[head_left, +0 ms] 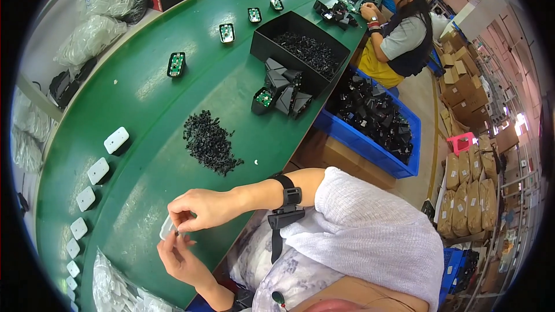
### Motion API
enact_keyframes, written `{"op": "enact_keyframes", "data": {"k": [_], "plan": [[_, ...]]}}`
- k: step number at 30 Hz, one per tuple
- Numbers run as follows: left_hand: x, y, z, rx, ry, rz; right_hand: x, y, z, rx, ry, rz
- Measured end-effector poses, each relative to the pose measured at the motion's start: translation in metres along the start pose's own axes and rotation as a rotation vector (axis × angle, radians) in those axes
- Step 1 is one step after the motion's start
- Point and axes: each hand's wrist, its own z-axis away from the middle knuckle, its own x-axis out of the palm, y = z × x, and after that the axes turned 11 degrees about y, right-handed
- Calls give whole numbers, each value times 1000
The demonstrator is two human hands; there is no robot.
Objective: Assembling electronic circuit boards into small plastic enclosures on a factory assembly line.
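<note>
My right hand (202,209) and my left hand (180,259) meet low over the green table (144,188). Between them is a white plastic cover (167,229), partly hidden by my fingers. My left fingers are closed on its near end. The fingertips of my right hand pinch at the cover, with a tiny dark piece just showing there; its kind is too small to tell. Beyond my hands lies a loose pile of small black parts (209,143). A row of white covers on black housings (98,170) runs along the left.
A black bin (260,43) of small black parts stands beside black housings (283,89). Black housings with green circuit boards (176,65) line the table's far part. A blue crate (326,121) sits right of the table edge. Clear plastic bags (110,283) lie nearby; a co-worker (404,37) sits farther along.
</note>
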Motion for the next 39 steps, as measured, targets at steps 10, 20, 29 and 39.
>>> {"op": "enact_keyframes", "data": {"k": [10, 20, 29, 39], "plan": [[16, 5, -9, -678, 108, 456, -6, -10, 9, 5, 238, 320], [9, 5, -2, -649, 131, 630, 13, -19, -1, 1, 97, 326], [4, 3, 2, -348, 139, 404, 16, -16, -7, 230, 46, 236], [-2, 0, -1, -215, 8, 206, 14, -11, -1, 74, 248, 389]]}}
